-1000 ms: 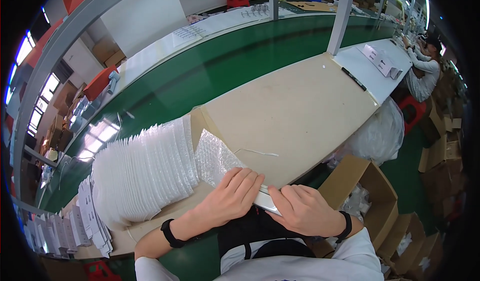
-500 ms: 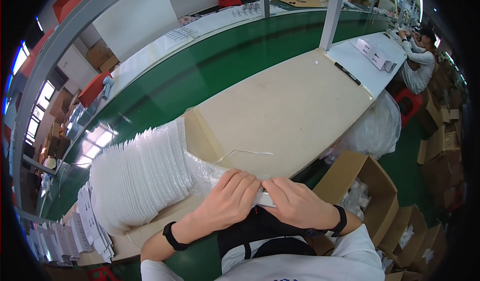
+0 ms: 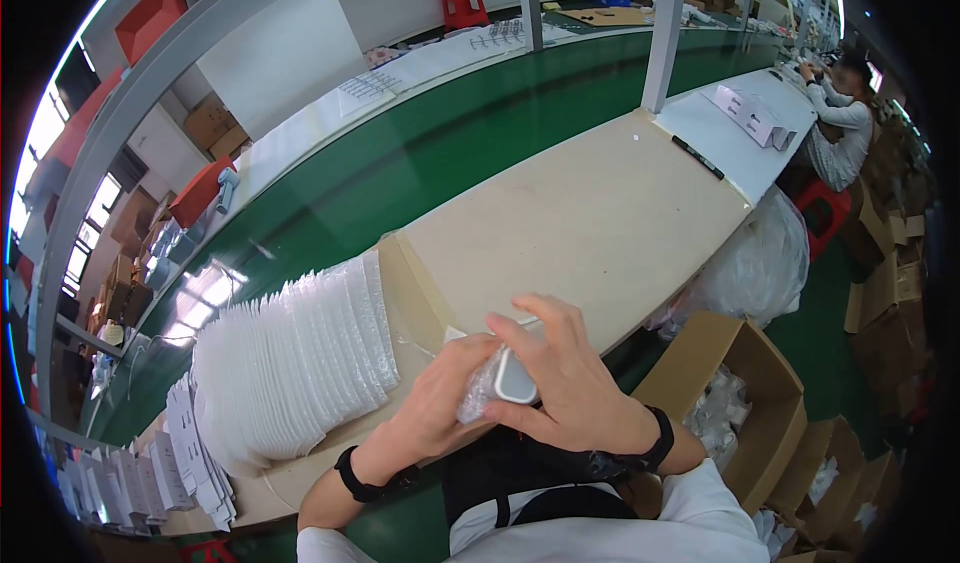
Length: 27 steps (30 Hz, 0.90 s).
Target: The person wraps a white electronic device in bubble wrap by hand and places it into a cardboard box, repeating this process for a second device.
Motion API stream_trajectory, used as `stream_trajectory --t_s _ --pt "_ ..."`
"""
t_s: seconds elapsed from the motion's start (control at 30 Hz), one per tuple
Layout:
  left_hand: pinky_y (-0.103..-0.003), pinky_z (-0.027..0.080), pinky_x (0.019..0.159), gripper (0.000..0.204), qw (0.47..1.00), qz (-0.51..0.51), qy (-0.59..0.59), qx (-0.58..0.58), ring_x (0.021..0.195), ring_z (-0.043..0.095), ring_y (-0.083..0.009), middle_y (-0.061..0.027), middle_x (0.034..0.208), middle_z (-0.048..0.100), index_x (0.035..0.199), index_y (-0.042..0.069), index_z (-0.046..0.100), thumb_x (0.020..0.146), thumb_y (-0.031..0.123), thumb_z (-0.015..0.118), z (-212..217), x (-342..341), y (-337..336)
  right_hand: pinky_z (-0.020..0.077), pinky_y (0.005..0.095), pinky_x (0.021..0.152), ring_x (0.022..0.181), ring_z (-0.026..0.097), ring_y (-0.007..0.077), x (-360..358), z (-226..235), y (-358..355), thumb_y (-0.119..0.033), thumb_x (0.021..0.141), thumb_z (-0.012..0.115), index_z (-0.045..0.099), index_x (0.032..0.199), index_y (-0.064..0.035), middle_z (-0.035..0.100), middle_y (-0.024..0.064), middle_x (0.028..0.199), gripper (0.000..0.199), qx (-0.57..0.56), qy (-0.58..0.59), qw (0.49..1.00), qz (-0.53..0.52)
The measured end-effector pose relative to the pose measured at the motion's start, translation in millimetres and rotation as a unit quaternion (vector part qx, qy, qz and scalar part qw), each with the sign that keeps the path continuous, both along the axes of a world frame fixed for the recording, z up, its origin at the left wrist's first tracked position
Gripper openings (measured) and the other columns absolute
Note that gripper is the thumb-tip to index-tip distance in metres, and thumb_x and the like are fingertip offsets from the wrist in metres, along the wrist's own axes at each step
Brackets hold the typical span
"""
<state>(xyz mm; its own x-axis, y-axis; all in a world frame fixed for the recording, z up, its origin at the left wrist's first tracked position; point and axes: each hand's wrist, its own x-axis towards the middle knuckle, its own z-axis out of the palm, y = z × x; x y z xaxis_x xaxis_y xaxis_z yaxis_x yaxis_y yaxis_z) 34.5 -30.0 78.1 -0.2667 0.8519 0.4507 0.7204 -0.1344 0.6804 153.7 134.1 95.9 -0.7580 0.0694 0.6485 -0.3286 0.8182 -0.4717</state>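
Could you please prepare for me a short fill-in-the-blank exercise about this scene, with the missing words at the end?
1. The left hand and the right hand hold an object whose rim is coloured ____.
2. The long row of translucent pouches stands toward the person's ____ side.
3. The wristband on each arm is coloured ____.
4. Near the co-worker, the plastic stool is coloured ____.

Missing words: white; left; black; red.
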Motion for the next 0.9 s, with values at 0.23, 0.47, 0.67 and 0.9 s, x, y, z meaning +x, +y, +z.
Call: stream_trajectory --t_s 0.23,0.47,0.67,0.9 --pt "-0.04 0.044 0.093 0.047 0.997 0.067 -0.008 0.043 0.108 0.056 -0.0297 -0.0188 0.119 0.054 0.126 0.001 0.05 0.09 0.024 0.069 -3 -18 -10 0.0481 0.0314 0.094 0.118 0.053 0.018 -23 -9 14 -0.003 0.079 0.077 0.054 0.127 0.0001 0.052 0.012 0.126 0.054 -0.406 -0.162 0.867 0.239" --pt "-0.037 0.047 0.084 0.04 0.984 0.117 0.066 0.121 0.101 0.055 -0.0312 -0.0179 0.115 0.053 0.112 0.004 0.055 0.083 0.021 0.077 -6 -13 -32 0.0496 0.0282 0.089 0.102 0.059 0.0135 -26 -14 1 0.002 0.082 0.073 0.058 0.118 0.0003 0.061 0.0057 0.109 0.038 -0.423 -0.184 0.87 0.174" --pt "-0.035 0.048 0.077 0.034 0.979 0.123 0.16 -0.027 0.094 0.056 -0.0288 -0.0144 0.107 0.056 0.088 0.006 0.06 0.067 0.006 0.087 37 -12 -52 0.045 0.0236 0.067 0.075 0.054 0.0092 -23 -1 4 -0.006 0.085 0.071 0.061 0.104 -0.001 0.061 0.0036 0.09 0.022 -0.391 -0.17 0.876 0.225" --pt "-0.032 0.045 0.068 0.03 0.981 0.108 0.158 0.01 0.085 0.055 -0.0244 -0.0092 0.094 0.057 0.073 0.007 0.059 0.062 0.004 0.086 54 -13 -63 0.0468 0.0249 0.068 0.075 0.057 0.0117 -20 22 -12 0.003 0.086 0.064 0.063 0.104 -0.0002 0.062 0.0055 0.09 0.019 -0.305 -0.061 0.936 0.166"
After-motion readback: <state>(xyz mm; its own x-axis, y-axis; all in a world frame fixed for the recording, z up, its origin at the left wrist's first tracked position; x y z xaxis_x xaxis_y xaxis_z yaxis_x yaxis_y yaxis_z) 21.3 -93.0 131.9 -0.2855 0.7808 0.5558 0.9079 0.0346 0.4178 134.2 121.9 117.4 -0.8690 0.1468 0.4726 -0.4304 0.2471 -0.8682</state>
